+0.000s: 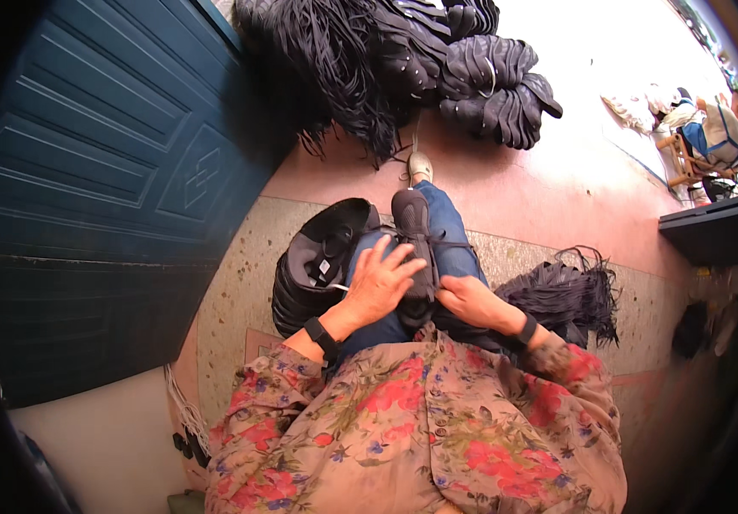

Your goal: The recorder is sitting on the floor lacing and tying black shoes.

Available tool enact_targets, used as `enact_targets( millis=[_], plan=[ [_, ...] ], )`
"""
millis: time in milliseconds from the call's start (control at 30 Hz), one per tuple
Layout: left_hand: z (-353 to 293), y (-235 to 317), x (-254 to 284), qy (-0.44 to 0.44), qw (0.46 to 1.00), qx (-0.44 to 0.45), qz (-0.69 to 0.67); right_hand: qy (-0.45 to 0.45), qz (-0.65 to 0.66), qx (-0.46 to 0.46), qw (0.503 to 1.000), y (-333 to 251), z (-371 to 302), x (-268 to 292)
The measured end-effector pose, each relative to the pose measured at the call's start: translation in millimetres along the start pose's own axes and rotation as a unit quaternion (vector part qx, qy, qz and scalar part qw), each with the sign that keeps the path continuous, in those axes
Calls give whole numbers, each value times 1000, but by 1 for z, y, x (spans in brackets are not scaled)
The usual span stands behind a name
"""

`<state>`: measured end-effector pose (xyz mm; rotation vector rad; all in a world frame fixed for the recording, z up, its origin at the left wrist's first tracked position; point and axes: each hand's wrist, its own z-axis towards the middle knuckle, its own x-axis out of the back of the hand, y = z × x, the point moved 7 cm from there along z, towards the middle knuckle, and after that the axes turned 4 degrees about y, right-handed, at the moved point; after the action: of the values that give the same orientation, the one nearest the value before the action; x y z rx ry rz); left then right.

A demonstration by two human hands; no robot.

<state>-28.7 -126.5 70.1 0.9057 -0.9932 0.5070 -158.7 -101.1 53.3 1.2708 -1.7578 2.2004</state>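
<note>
A dark grey shoe upper (412, 216) lies along my lap, its rounded toe pointing away from me. Black lace ends stick out from its right side, over my jeans. My left hand (378, 287) rests over the upper's near left part, fingers spread and slightly bent. At the right edge of the upper is my right hand (474, 303), thumb and fingers pressed together. Whatever it pinches is hidden. Left of my legs, a curved stack of dark shoe uppers (294, 295) shows an opening with a pale label inside. A bundle of dark laced pieces (549, 295) lies to my right.
A large pile of black uppers and hanging laces (335, 73) stands ahead. A dark blue panelled door (103, 146) closes off the left. At right are a dark bench or table edge (708, 218) and, farther off, a person seated on a wooden chair (686, 163).
</note>
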Motion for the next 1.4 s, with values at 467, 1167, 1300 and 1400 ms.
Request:
enact_targets(
  millis=[467, 1167, 1300, 1400],
  plan=[
    [23, 47, 26, 16, 813, 199, -547, 166, 597, -276, 735, 16, 7, 5],
    [-10, -3, -7, -5, 725, 368, -582, 109, 728, -169, 655, -9, 39, -31],
    [28, -56, 10, 102, 932, 203, -283, 199, 639, -201, 716, 6, 33, -18],
    [46, -83, -35, -43, 976, 186, -102, 210, 590, -186, 757, 8, 26, -6]
  ],
)
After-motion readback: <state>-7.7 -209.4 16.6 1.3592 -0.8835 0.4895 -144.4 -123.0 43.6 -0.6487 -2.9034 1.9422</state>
